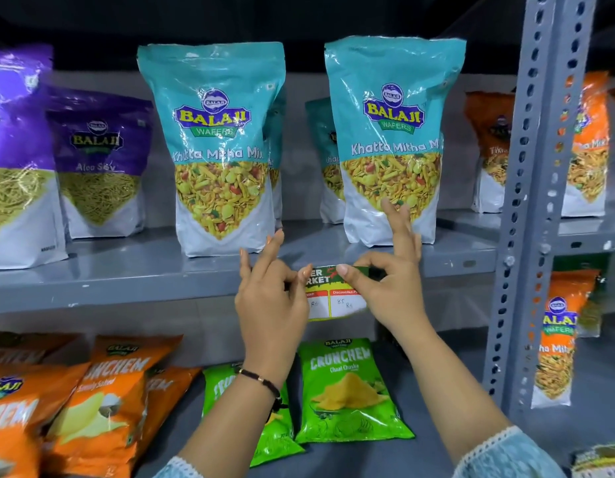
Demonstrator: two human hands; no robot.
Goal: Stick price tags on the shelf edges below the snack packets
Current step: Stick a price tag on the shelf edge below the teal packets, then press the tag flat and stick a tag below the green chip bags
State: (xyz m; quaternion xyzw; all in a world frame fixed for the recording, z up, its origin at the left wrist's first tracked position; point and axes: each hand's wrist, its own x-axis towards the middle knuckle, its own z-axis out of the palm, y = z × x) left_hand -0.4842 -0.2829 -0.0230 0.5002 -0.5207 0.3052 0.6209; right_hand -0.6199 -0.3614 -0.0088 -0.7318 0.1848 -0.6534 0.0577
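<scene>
Currently: the placement step. One price tag (335, 294) is held flat against the front edge of the grey shelf (127, 288), at centre frame, in the gap below and between the two teal Khatta Mitha Mix packets (218, 150) (392, 139).

Left hand (271, 298): thumb and forefinger pinched on the tag's left end, other fingers lifted clear toward the shelf top. Right hand (389, 288): thumb and forefinger pinched on the tag's upper right corner, remaining fingers splayed upward in front of the right-hand teal packet. Both hands are thus closed narrowly on the tag, neither is free.

The tag's lower part hangs below the shelf lip. Whether its back is already bonded to the metal cannot be told.

Judgement on next move: level the top edge with the shelf lip, then press and smooth along the tag's length, releasing one end at a time so it does not skew. Sideways position may need a decision, since the tag sits between the packets rather than squarely under either.

Surface and room: painted grey metal shelving, with a perforated upright (537, 201) at right of frame. Purple Aloo Sev packets (99, 160) upper left. The lower shelf carries orange Crunchem packets (102, 408) at lower left and green Crunchem packets (347, 391) at lower centre. Background above the shelf is dark.
</scene>
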